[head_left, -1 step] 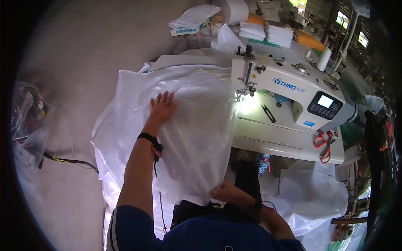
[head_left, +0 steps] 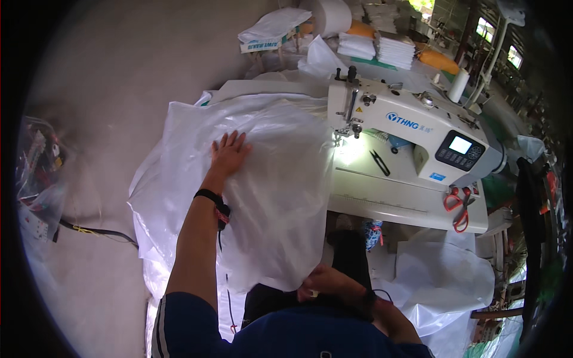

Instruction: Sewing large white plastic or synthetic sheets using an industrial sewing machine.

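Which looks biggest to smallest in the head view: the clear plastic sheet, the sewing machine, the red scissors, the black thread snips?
1. clear plastic sheet, spread under the left hand
2. sewing machine
3. red scissors
4. black thread snips

The scissors and snips look close in size; the fisheye bend makes that order unsure.

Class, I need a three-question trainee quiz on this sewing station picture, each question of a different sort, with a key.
1. True or false: the left hand lies flat on the translucent plastic sheet.
2. Which thing lies on the sewing machine bed near the needle? A) black thread snips B) a hammer C) a cup
3. Fill in: the right hand grips the sheet's ___ edge, close to the person's body.

Key: 1 true; 2 A; 3 near.
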Motion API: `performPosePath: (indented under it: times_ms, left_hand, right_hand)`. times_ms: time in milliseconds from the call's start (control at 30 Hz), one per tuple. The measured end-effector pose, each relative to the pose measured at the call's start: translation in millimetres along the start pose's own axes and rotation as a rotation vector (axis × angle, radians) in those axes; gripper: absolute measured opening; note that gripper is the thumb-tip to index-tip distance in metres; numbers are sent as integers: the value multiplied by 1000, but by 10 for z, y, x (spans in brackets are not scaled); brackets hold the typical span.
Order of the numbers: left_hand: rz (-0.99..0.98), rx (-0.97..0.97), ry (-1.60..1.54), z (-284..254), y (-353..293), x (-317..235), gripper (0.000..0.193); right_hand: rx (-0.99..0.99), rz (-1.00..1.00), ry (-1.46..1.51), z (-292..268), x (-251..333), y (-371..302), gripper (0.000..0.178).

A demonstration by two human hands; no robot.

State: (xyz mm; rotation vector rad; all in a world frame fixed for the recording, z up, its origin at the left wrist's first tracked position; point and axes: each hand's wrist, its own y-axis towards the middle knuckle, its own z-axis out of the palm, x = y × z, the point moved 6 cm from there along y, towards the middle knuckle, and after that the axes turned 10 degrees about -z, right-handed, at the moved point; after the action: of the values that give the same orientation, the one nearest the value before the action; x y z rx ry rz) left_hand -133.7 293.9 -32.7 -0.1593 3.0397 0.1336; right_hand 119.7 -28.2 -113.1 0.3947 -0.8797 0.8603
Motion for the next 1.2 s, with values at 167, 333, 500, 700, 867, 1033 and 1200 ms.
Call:
performPosePath:
  times_ms: [167, 333, 500, 700, 867, 1033, 1200]
  left_hand:
    - [9, 39, -27, -34, 7, 108, 62]
    - [25, -121, 212, -393, -385, -108, 54]
    - [524, -232, -491, -828, -2111, -910, 34]
    - [324, -139, -251, -182, -3233, -1019, 20]
    - [328, -53, -211, -225, -3549, -1115, 4]
    - [534, -131, -214, -377, -3700, -1121, 5]
    - [682, -253, -294, -258, -3818, -1223, 7]
  right_hand:
    - [112, 290, -214, 503, -134, -290, 34]
    - [-399, 13, 4, 128, -288, -133, 47]
    - [-695, 7, 202, -46, -449, 54, 44]
    - [-608, 164, -27, -34, -1044, 97, 35]
    - [184, 116, -664, 770, -293, -165, 47]
    - [-135, 134, -288, 642, -333, -349, 43]
    - [-696, -238, -89, 241, -210, -392, 40]
